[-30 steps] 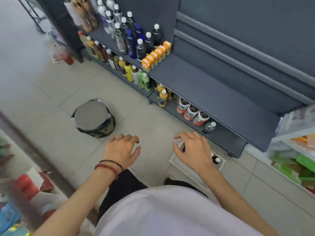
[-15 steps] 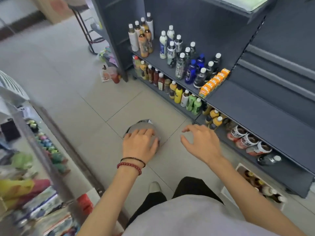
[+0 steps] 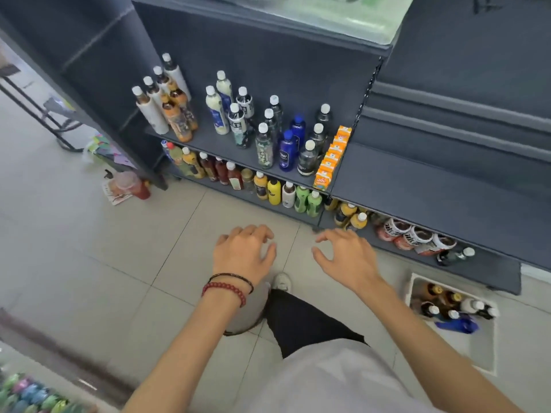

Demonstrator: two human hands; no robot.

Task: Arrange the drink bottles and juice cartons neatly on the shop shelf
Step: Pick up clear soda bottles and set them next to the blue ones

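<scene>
Grey shelf [image 3: 238, 150] — upright bottles [image 3: 286, 150], orange cartons [image 3: 332, 156] rowed; both hands [image 3: 243, 251] spread, empty.

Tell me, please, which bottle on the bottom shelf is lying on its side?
The dark bottle with a white cap, at the right end of the bottom shelf, beside the tipped cups. The other bottles there stand upright.

I see a grey shelf [image 3: 417, 186] carrying upright drink bottles [image 3: 262, 144] beside a row of orange juice cartons [image 3: 331, 159], its right stretch bare.
</scene>
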